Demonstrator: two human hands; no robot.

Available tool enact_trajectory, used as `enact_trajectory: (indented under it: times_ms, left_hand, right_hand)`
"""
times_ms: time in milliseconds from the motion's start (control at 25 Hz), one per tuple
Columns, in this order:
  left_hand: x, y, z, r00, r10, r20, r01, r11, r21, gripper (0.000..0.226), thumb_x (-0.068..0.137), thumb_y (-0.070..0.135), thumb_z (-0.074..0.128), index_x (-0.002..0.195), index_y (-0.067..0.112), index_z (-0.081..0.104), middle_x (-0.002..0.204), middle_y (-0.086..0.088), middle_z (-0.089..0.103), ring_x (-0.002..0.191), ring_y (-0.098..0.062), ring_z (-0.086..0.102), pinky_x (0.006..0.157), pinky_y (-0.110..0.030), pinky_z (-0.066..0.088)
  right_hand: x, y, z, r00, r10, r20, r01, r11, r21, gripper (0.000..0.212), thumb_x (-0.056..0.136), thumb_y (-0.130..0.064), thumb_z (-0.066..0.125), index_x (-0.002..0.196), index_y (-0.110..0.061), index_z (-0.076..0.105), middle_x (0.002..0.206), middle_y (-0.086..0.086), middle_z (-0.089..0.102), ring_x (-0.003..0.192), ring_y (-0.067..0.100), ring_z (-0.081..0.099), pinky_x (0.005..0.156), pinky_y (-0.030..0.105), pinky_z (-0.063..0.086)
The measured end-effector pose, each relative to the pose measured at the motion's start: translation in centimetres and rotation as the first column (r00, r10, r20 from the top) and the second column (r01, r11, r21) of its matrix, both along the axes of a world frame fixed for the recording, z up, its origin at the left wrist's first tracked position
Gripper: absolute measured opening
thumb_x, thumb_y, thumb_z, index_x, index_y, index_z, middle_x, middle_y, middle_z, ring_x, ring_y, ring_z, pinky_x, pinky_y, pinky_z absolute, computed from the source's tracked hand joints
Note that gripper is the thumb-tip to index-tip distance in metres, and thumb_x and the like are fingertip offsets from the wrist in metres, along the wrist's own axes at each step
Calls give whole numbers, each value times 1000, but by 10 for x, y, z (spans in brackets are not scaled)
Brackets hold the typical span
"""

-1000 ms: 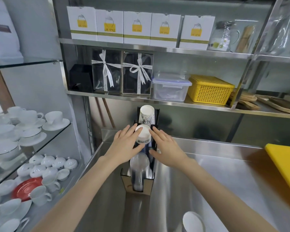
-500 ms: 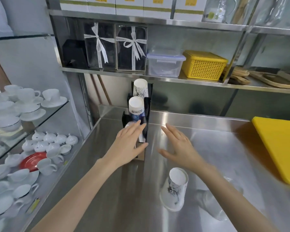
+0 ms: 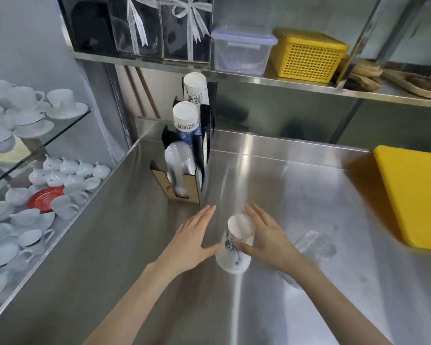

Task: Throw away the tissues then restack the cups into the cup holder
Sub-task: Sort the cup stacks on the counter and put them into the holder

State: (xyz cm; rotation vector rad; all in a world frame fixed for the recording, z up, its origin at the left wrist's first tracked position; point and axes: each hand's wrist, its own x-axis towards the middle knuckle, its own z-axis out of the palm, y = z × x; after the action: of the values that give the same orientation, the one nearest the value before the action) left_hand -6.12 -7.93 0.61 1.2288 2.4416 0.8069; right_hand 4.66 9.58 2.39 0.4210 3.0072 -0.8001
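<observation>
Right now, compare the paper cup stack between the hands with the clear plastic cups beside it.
The paper cup stack is opaque white with a dark print; the clear plastic cups are see-through. The paper stack stands upside down between both hands; the plastic cups lie tipped, untouched. Both rest on the steel counter, outside the holder.

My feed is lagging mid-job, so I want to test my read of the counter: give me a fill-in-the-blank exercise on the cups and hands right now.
1. The printed paper cup between the left hand and right hand stands ____ side up.
2. The front slot of the cup holder holds a stack of ____ plastic cups.
3. The clear plastic cup beside the right hand lies on its ____.
4. The board at the counter's right edge is ____.

Missing words: bottom; clear; side; yellow
</observation>
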Motion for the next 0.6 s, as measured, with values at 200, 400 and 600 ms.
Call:
enact_trajectory:
  times_ms: [200,400,600]
  left_hand:
    - [15,14,-44,987,71,145,-41,979,-202,91,76,50,61,143,18,8,154,-1,15,139,-21,21,112,-42,25]
    - [24,29,-67,969,121,214,-75,975,-211,73,74,42,64,134,20,28,133,-4,44,123,-27,38,101,-37,34]
    - [26,35,-70,947,170,271,-156,985,-73,58,72,30,68,123,17,40,125,-4,50,116,-25,46,91,-30,37]
  right_hand:
    - [7,-1,-19,998,-49,-33,41,978,-205,85,77,-36,65,141,-33,9,151,-3,20,137,15,24,107,29,27]
    - [6,-4,-28,995,-80,-67,55,947,-317,82,75,-26,66,135,-41,11,143,-6,35,125,20,42,97,33,40]
    - [4,-8,-27,985,-134,-112,88,935,-344,81,72,-21,70,134,-39,21,124,1,51,95,15,49,73,11,31]
